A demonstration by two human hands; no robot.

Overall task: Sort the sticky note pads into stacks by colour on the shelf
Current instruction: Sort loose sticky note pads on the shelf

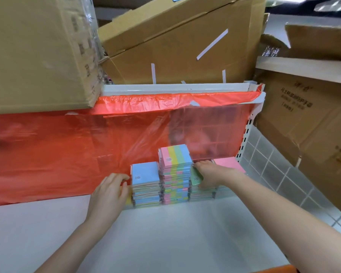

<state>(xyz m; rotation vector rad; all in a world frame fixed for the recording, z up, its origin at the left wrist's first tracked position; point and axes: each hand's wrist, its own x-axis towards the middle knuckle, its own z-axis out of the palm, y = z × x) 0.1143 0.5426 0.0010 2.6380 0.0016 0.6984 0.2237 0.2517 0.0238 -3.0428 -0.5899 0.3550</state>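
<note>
Landmark: the striped stack (175,174), tallest of the sticky note piles, standing upright at the back of the white shelf (165,239) against the red plastic sheet (67,146).
Striped stack, top pad: colour bands of pink, yellow, green and blue run from front to back; the pad is turned a little, its far edge swung to the right.
Blue stack (145,186): touching the striped stack on its left, shorter, blue pad on top, small printed label near its front left corner.
Green stack (202,191): touching the striped stack on its right, lower again; its top green pad (195,177) lies tilted.
Pink pad (229,164): further right of the striped stack, beyond the green stack, lying flat with its long axis running back and left.
Left hand (108,191): left of the blue stack, fingers curled against that stack's side; whether they grip a pad cannot be told.
Right hand (209,174): over the green stack, fingers flat on it, thumb under the edge of the green pad.
Above and behind: cardboard boxes (175,42) on the upper shelf.
</note>
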